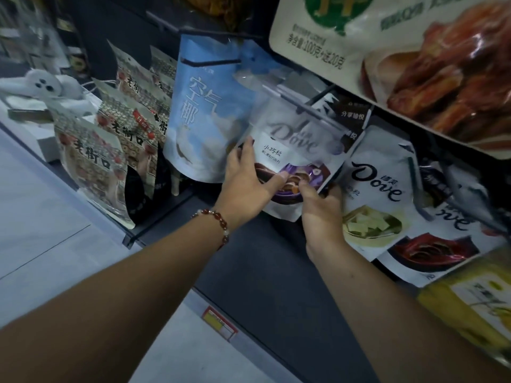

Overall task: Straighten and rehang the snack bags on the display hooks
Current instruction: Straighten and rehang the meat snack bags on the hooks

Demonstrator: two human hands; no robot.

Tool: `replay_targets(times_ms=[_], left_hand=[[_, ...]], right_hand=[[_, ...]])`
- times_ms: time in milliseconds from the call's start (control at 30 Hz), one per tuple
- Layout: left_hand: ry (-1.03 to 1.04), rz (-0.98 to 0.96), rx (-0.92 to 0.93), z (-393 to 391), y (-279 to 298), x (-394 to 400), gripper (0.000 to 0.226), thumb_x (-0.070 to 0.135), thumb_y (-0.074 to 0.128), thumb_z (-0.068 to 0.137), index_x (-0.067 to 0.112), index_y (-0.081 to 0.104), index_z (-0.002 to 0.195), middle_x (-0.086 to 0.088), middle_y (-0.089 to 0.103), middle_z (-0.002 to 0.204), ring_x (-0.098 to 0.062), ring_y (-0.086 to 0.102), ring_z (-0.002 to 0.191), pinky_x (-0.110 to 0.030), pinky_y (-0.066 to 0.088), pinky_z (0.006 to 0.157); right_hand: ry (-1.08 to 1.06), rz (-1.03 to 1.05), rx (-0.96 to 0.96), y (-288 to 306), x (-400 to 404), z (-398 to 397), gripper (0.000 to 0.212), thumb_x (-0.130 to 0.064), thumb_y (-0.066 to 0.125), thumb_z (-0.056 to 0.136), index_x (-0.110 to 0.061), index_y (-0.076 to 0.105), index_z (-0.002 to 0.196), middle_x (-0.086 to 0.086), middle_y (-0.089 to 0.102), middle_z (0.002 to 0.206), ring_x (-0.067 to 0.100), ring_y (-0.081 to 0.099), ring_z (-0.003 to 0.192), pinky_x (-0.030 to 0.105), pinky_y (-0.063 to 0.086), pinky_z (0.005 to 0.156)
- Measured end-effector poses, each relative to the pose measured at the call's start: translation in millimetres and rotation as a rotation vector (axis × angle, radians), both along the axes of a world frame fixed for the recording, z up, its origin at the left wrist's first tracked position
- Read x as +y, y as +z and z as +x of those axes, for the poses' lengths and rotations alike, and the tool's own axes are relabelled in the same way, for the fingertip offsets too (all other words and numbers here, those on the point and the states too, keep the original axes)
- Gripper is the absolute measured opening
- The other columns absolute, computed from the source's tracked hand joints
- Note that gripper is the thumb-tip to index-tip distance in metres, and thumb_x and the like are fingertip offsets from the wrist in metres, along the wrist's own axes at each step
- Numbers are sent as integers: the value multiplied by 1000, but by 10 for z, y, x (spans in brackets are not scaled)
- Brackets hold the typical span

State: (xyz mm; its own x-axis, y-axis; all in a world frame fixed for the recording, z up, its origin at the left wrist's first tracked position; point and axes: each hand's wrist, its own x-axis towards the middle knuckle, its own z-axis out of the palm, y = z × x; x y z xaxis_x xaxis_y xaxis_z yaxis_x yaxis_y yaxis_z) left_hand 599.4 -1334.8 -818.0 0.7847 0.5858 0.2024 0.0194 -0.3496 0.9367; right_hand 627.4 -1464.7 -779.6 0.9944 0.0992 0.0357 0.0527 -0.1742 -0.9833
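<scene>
Purple-and-white plastic fills the grip of both hands: a Dove bag (290, 150) with a purple bowl printed low on its front. The left hand (249, 183) clasps the bag's lower left side, fingers reaching up along its edge and thumb pressed across the printed bowl. A red beaded bracelet (218, 219) circles that wrist. The right hand (322, 214) pinches the bag's lower right corner, thumb on the front and fingers curled behind it. The bag is tilted, its top leaning right, up where a dark display hook (312, 110) sticks out from the rack; blur hides whether the bag's top is threaded on it.

Just left of the held bag hangs a light blue bag (193, 111) from another black hook (210, 62) that passes through its top. Further left stands a cluster of bags with red and black lettering (110, 145), resting on the dark shelf edge (154, 230). Behind them, far left, sits a white plush toy (44, 84).

Right of the hands hangs a white Dove bag (376, 194) showing pale pieces in a bowl, with more Dove bags (442, 230) overlapping beyond it. Above, at upper right, a large bag printed with browned meat (414, 64) hangs close to the camera. A yellow bag (475, 308) shows at the lower right edge. Near the bottom, a red and yellow price tag (219, 323) sits on the shelf front.
</scene>
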Motion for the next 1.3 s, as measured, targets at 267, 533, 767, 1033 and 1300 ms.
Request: replay_targets(times_ms=[267,533,767,1033,1300], left_hand=[[39,39,92,-104,109,199,110,71,71,67,23,21,152,-6,30,147,-23,25,140,-44,24,118],[-104,-173,136,-136,96,259,123,83,74,47,24,34,147,1,40,143,-9,46,125,-28,35,110],[-96,-255,124,-69,57,353,123,95,61,45,30,35,146,2,46,145,-16,50,128,-42,40,110],[-251,-401,-16,-140,40,154,72,58,73,72,25,51,131,5,67,122,-10,65,110,-33,51,96],[-332,-442,-39,-222,62,135,63,33,77,82,13,47,134,0,69,119,-9,67,105,-18,53,80]], right_hand=[[147,24,30,9,-64,49,73,-31,82,69,-22,50,135,-2,68,120,11,66,107,30,53,96],[191,-12,66,-20,-130,197,96,-54,87,49,-22,52,132,-5,69,118,8,67,105,32,50,99],[118,-57,158,-26,-231,183,98,-65,85,49,-20,45,126,-4,66,119,15,63,108,37,47,103],[268,27,72,-114,-23,-174,58,-35,80,74,-23,59,127,-6,72,111,8,68,102,34,52,97],[275,104,233,-75,-4,-108,52,-42,78,76,-17,66,121,-1,74,109,14,69,103,37,48,102]])
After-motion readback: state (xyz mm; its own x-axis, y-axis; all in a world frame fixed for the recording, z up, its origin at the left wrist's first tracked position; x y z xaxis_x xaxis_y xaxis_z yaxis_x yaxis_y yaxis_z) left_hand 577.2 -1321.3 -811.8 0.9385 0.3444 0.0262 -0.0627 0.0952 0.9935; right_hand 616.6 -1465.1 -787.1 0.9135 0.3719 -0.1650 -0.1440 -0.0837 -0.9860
